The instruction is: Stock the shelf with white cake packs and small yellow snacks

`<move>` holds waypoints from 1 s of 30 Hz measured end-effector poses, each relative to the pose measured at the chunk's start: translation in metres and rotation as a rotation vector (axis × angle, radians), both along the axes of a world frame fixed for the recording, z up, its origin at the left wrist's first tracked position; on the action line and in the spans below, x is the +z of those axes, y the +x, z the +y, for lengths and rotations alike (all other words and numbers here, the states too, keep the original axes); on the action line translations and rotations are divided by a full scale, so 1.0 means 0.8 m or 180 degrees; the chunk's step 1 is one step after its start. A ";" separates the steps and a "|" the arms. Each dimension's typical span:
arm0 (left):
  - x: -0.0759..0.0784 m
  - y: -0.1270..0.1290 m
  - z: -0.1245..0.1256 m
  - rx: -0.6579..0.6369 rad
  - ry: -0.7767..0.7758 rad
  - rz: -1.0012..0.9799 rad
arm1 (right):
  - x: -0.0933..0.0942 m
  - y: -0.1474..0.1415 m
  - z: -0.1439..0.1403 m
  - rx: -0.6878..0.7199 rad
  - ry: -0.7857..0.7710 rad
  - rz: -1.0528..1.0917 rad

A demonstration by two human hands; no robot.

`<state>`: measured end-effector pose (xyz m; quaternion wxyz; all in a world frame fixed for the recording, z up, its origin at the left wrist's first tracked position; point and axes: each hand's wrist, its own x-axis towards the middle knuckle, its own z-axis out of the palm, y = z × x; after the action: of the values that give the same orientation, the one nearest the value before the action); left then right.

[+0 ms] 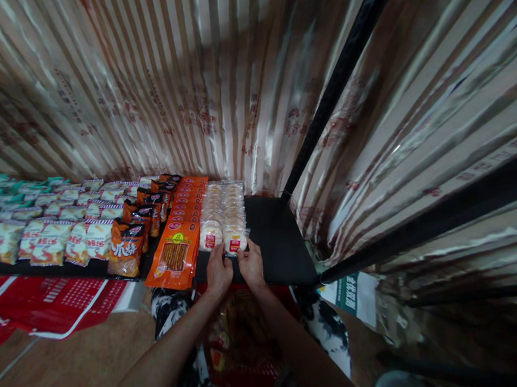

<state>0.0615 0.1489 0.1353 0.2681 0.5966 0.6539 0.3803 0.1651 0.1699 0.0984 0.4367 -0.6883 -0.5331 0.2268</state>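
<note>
Both hands are at the near end of two rows of clear packets of round white crackers with red labels. My left hand [220, 270] has its fingers closed at the lower left corner of the front right cracker packet [234, 241]. The same packet's lower right corner is pinched by my right hand [251, 263]. Beside it lies the front left cracker packet [210, 235], close to my left fingertips. Left of these rows, flat orange snack-stick bags [174, 257] overlap in a line. The fingertips are partly hidden, so their exact hold is unclear.
A black shelf [280, 239] carries everything, with brown-orange snack bags [126, 248] and white snack bags [47, 243] to the left. Black posts [335, 86] rise at the right. Striped curtain [214, 89] hangs behind. Below are a red basket [276, 368] and red bags [61, 301].
</note>
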 end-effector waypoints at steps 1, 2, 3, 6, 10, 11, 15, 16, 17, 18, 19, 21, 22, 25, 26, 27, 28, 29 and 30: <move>-0.001 0.001 0.000 0.0005 0.0024 0.0000 | 0.001 0.000 0.000 0.0020 -0.0025 -0.0010; -0.002 0.001 0.000 0.0011 0.0048 0.0008 | 0.001 0.000 -0.001 0.0039 -0.0052 -0.0004; -0.003 0.002 0.000 0.0011 0.0072 0.0026 | 0.002 0.000 -0.001 0.0059 -0.0076 0.0018; -0.006 0.003 -0.004 -0.0028 0.0146 0.0132 | 0.003 0.000 -0.003 0.0065 -0.0108 0.0080; -0.010 0.000 -0.014 -0.0258 0.0280 0.0281 | 0.006 -0.003 -0.005 0.0016 -0.0144 -0.0034; -0.012 0.000 -0.017 -0.0340 0.0298 0.0330 | 0.007 -0.003 -0.005 0.0017 -0.0156 -0.0058; -0.019 -0.003 -0.023 -0.0588 0.0344 0.0632 | 0.010 -0.004 -0.006 0.0037 -0.0213 -0.0109; -0.020 -0.003 -0.024 -0.0629 0.0352 0.0709 | 0.010 -0.003 -0.006 0.0038 -0.0225 -0.0111; -0.022 -0.003 -0.024 -0.0665 0.0359 0.0775 | 0.011 -0.003 -0.007 0.0033 -0.0220 -0.0094; -0.023 -0.003 -0.023 -0.0702 0.0365 0.0829 | 0.011 -0.002 -0.007 0.0027 -0.0192 -0.0047; -0.024 -0.003 -0.023 -0.0732 0.0372 0.0872 | 0.011 -0.001 -0.008 0.0019 -0.0136 0.0032; -0.025 -0.003 -0.022 -0.0753 0.0389 0.0929 | 0.011 0.000 -0.010 0.0030 0.0031 0.0230; -0.026 -0.003 -0.022 -0.0746 0.0401 0.0943 | 0.010 0.001 -0.010 0.0049 0.0111 0.0310; -0.026 -0.003 -0.021 -0.0709 0.0430 0.0923 | 0.010 0.001 -0.012 0.0123 0.0210 0.0377; -0.026 -0.003 -0.021 -0.0709 0.0433 0.0907 | 0.010 0.001 -0.012 0.0137 0.0207 0.0362; -0.026 -0.003 -0.021 -0.0716 0.0435 0.0892 | 0.010 0.001 -0.012 0.0137 0.0200 0.0336; -0.026 -0.004 -0.021 -0.0719 0.0435 0.0880 | 0.010 0.000 -0.012 0.0128 0.0191 0.0307; -0.026 -0.004 -0.021 -0.0722 0.0434 0.0869 | 0.010 0.000 -0.012 0.0121 0.0182 0.0280; -0.027 -0.004 -0.022 -0.0727 0.0433 0.0859 | 0.009 0.000 -0.012 0.0114 0.0175 0.0256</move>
<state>0.0579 0.1316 0.1141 0.1784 0.7292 0.5848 0.3074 0.1653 0.1601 0.1059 0.4724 -0.6567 -0.5333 0.2473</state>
